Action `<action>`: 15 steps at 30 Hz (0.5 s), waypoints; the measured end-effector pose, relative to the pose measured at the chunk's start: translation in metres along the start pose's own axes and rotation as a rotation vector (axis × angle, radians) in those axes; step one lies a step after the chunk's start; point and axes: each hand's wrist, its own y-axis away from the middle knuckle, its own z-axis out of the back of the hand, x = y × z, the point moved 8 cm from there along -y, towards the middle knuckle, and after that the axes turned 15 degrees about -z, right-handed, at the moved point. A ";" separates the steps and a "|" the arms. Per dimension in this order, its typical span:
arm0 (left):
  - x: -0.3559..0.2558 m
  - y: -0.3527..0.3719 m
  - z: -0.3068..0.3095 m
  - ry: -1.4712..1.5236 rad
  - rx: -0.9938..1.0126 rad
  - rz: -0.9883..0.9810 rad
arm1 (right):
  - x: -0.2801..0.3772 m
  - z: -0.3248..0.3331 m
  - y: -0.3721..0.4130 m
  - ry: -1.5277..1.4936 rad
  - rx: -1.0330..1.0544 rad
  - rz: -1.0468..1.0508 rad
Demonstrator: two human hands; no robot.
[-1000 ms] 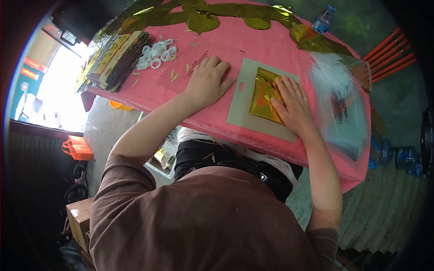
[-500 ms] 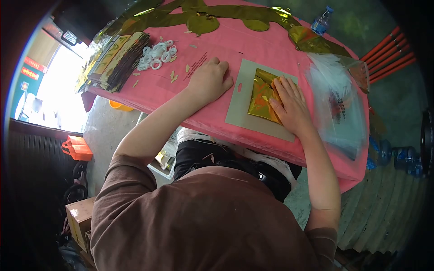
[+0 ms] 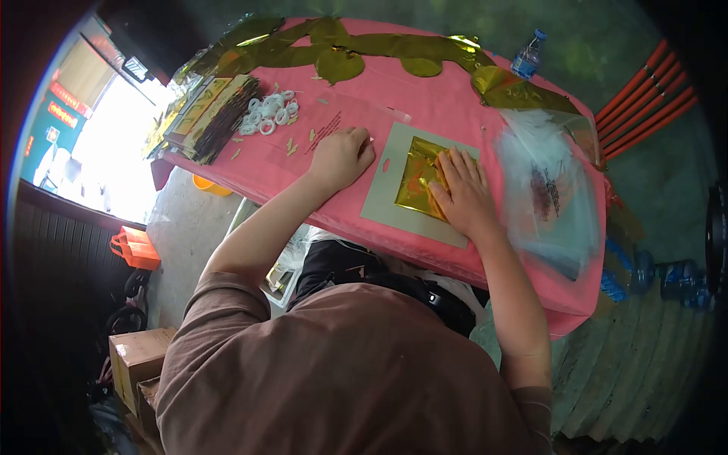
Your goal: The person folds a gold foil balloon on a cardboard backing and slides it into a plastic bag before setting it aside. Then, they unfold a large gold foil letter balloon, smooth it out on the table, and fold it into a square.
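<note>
My left hand (image 3: 343, 158) is curled closed on the pink table, left of a grey-beige card (image 3: 379, 188); what its fingers may hold is hidden. Folded gold foil (image 3: 415, 176) lies on the card. Spread flat, my right hand (image 3: 464, 193) presses on the foil's right part. A clear plastic sheet with printed red text (image 3: 326, 135) lies beyond my left hand. White rings (image 3: 267, 111) form a pile farther left, with small gold pieces (image 3: 291, 145) beside them.
At the left end stands a stack of packed cards (image 3: 216, 117). Clear plastic bags (image 3: 550, 193) lie on the right. Gold foil balloons (image 3: 339, 64) line the far edge of the pink tablecloth (image 3: 455, 91), near a water bottle (image 3: 527, 57).
The view has shifted, so the table appears lower and a little to the left. My left fingers look more curled. My right hand remains flat on the foil.
</note>
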 end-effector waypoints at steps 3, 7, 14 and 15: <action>0.000 0.002 0.002 0.009 -0.051 0.001 | 0.001 -0.002 0.001 0.007 0.016 -0.001; -0.003 0.002 0.003 -0.018 0.004 0.011 | 0.001 0.000 0.001 0.011 0.032 -0.005; -0.022 -0.013 0.013 0.010 0.197 0.044 | 0.000 -0.001 0.001 -0.001 0.033 -0.017; -0.022 -0.013 0.011 0.016 0.228 0.059 | 0.000 -0.001 0.001 -0.003 0.034 -0.015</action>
